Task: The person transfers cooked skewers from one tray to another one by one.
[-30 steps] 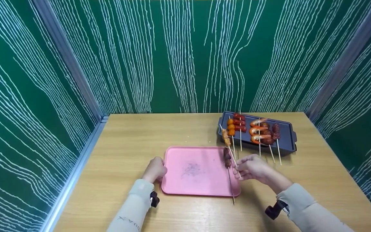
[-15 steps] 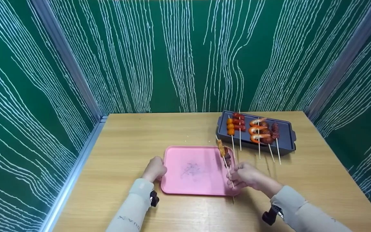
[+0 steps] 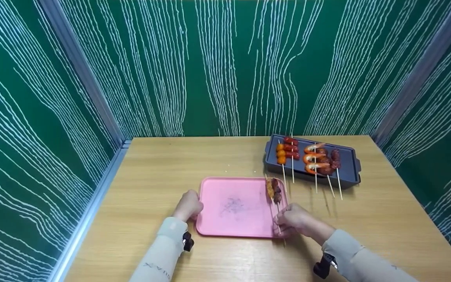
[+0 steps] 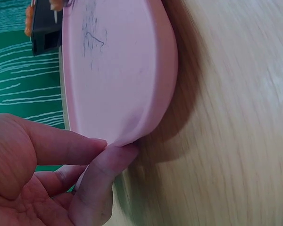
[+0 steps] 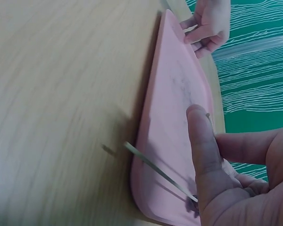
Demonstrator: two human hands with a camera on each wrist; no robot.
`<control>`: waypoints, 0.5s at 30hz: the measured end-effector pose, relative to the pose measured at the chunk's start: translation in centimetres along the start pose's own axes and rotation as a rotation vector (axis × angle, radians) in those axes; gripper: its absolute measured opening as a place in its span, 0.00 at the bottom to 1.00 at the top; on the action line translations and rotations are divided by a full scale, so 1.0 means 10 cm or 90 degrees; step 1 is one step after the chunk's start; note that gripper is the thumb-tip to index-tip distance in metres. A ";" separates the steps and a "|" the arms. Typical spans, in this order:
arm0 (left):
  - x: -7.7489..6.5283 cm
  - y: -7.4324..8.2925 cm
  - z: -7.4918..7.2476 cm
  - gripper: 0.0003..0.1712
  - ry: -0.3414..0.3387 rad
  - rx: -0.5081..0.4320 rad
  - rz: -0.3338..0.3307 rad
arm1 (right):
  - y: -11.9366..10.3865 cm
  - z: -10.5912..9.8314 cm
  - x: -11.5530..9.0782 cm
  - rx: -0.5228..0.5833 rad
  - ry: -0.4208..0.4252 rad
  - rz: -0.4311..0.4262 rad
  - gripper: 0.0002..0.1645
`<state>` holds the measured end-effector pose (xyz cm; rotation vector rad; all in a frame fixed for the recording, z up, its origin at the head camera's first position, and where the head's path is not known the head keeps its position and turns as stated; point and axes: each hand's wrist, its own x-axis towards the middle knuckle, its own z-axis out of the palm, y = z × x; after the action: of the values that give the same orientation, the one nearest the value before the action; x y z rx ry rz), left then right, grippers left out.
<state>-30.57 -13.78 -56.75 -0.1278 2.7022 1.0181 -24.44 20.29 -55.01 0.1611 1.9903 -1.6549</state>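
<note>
At the left rim of the pink tray [image 3: 217,196] my left hand [image 3: 188,205] holds on. In the left wrist view, its thumb and finger [image 4: 115,160] pinch the tray's corner. My right hand [image 3: 294,219] pinches the thin stick of an orange-brown meat skewer [image 3: 269,190] low over the tray's right side. Beside that meat, on the right, lies a dark meat skewer [image 3: 276,186], its stick [image 5: 160,172] crossing the tray's front rim in the right wrist view. Fingers of the right hand [image 5: 236,179] hide most of the held stick there.
Behind the tray, to the right, stands a dark grill pan [image 3: 347,156]. It bears several skewers, among them orange balls [image 3: 281,154], red sausage pieces [image 3: 291,149] and shrimp [image 3: 313,158]. Their sticks overhang its front edge. Green walls with white lines [image 3: 217,78] enclose the wooden table [image 3: 163,168].
My right hand has moved left and toward me, lowering the orange-brown meat skewer from near the grill pan to beside the dark one on the tray. The left hand has stayed on the rim.
</note>
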 end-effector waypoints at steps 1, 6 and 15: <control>0.00 0.00 0.00 0.16 0.000 -0.001 0.001 | 0.01 0.01 0.01 0.001 0.004 0.003 0.06; 0.00 0.01 0.00 0.16 0.000 0.008 0.001 | 0.07 0.03 0.05 0.009 -0.004 0.013 0.07; -0.01 0.02 0.00 0.15 0.002 0.011 -0.004 | 0.11 0.07 0.07 -0.013 0.020 0.017 0.08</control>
<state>-30.51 -13.68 -56.60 -0.1352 2.7117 0.9926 -24.38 19.76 -56.37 0.2074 2.0197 -1.6233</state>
